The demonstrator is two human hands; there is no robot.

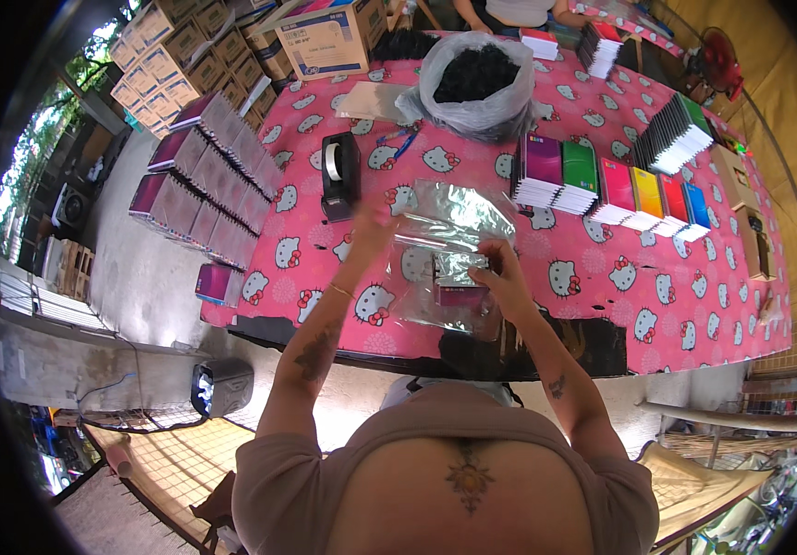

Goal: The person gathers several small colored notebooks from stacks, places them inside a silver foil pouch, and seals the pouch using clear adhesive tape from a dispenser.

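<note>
A purple notebook [459,296] lies near the table's front edge, partly covered by a shiny clear plastic sheet [463,211]. My right hand [502,279] grips the notebook's right side, thumb on top, pressing the folded plastic onto it. Smeared by motion, my left hand [373,229] is over the table left of the sheet, just below the black tape dispenser [339,176]. Its fingers are too blurred to show whether they hold anything. Whether more notebooks lie under the purple one is hidden by the plastic and my hand.
Wrapped notebook stacks [204,185] line the left edge. Coloured notebook stacks [556,171] stand to the right. A plastic bag with black contents [477,74], blue pens [405,143] and a cardboard box [329,42] are farther back. Another person [514,11] is at the far side.
</note>
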